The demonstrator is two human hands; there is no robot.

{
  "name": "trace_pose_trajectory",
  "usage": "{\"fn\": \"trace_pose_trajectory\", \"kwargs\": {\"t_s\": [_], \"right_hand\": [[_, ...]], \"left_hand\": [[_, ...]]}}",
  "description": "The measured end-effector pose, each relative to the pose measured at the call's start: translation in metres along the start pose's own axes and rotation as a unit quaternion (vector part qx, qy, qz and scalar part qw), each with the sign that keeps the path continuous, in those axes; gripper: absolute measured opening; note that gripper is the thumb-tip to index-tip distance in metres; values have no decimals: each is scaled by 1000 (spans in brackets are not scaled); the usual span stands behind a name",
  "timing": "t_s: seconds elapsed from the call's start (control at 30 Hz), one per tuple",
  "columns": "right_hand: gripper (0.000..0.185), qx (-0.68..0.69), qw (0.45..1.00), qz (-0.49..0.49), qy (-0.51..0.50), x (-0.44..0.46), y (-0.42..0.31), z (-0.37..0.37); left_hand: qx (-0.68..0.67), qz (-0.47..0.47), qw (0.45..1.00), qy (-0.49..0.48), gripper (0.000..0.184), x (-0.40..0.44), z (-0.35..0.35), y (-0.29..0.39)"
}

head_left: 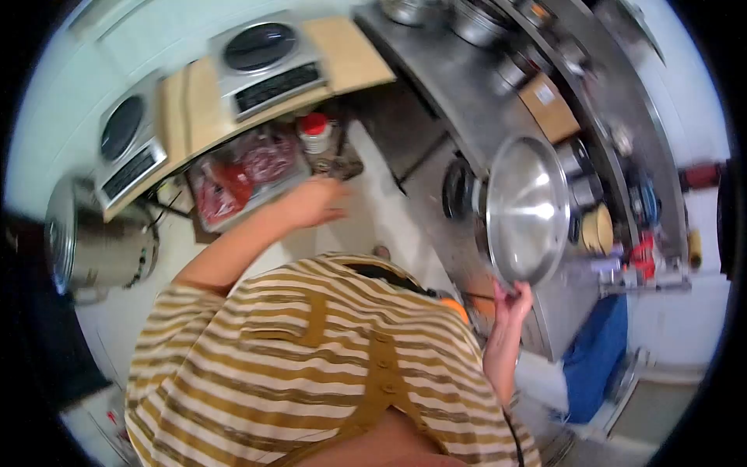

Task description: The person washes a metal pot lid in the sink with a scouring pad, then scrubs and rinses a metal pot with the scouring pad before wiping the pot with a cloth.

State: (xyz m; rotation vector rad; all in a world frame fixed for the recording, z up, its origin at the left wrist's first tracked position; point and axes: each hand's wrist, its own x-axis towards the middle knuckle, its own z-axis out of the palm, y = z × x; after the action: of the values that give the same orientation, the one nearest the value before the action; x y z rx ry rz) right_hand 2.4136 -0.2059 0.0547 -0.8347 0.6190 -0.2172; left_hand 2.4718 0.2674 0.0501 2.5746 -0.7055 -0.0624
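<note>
A wide, shiny steel bowl (529, 210) is at the right, tilted with its hollow side facing me. My right hand (513, 302) grips its near rim, fingers closed on the edge. Nothing shows inside the bowl. My left hand (317, 202) is out over the floor with its fingers stretched and somewhat apart, holding nothing. Nearest to it are a white jar with a red lid (314, 132) and a tray of red packages in clear plastic (247, 175), both below the wooden table.
Two electric cookers (268, 58) (128, 140) sit on the wooden table (350, 50). A large steel pot (105, 241) stands at the left. On the steel counter (436, 66) are pots, a cardboard box (548, 107) and utensils. Blue cloth (597, 358) hangs at the lower right.
</note>
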Motion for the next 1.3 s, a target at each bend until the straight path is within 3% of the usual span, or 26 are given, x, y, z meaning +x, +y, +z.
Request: {"fn": "trace_pose_trajectory", "kwargs": {"t_s": [0.03, 0.07, 0.17, 0.2, 0.27, 0.43, 0.63, 1.0, 1.2, 1.3], "right_hand": [[39, -24, 999, -14, 43, 17, -8, 4], [39, -15, 1000, -10, 17, 48, -14, -8], [32, 7, 1000, -18, -16, 109, -28, -16], [28, 8, 1000, -22, -8, 125, -34, -13], [17, -4, 1000, -22, 2, 161, -46, -10], [15, -7, 999, -19, 41, 232, -53, -20], [14, 1, 998, -35, 53, 281, -54, -5], [14, 52, 995, -40, 79, 343, -37, 24], [30, 100, 994, -35, 34, 368, -27, 19], [41, 59, 997, 3, 39, 351, -40, 35]], "left_hand": [[6, -8, 1000, 22, 38, -6, 7, -14], [28, -65, 997, -10, 37, -19, 23, -42], [26, -334, 938, -84, 45, -69, 60, -74], [-1, -302, 952, -43, 46, -105, 101, -114], [-31, -416, 900, -125, 46, -132, 118, -105], [-161, -545, 806, -166, 44, -151, 167, -86], [-247, -588, 756, -145, 41, -120, 202, -70], [-282, -601, 741, -96, 37, -93, 210, -58], [-304, -621, 722, -44, 35, -133, 212, -28], [-321, -627, 709, -6, 34, -158, 216, -12]]}}
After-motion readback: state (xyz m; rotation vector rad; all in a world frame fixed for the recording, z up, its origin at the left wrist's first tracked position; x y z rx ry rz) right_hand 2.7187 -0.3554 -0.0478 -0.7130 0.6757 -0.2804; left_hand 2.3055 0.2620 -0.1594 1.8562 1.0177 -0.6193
